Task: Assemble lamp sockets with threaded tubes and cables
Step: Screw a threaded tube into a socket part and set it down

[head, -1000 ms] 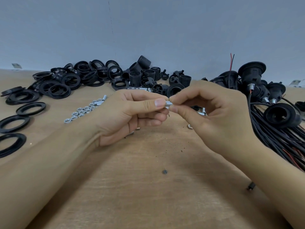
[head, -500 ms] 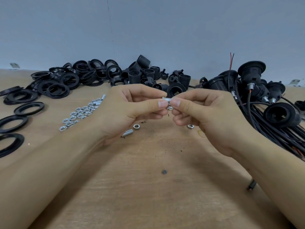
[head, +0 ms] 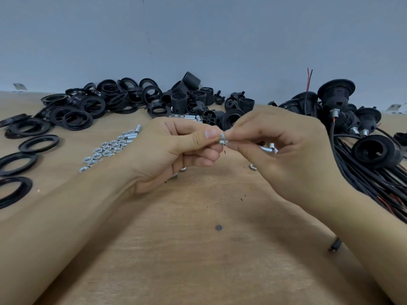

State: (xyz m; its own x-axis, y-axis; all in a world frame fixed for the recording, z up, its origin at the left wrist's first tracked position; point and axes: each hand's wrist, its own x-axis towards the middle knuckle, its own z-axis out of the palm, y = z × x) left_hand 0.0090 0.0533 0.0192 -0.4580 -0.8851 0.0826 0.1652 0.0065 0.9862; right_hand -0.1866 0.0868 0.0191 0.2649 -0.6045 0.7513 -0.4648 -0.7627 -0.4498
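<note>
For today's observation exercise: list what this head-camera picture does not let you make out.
- Small metal part, head view: fingertips of the left hand and right hand cover most of it; nut or tube unclear.
- Black cables: cut off by the right edge.
- Black rings: cut off by the left edge.

Both forearms were bare, with no sleeve showing anywhere up to the frame's lower edge. The left hand (head: 174, 153) and the right hand (head: 284, 148) wore no gloves or rings. The left thumbnail was short and unpainted.
</note>
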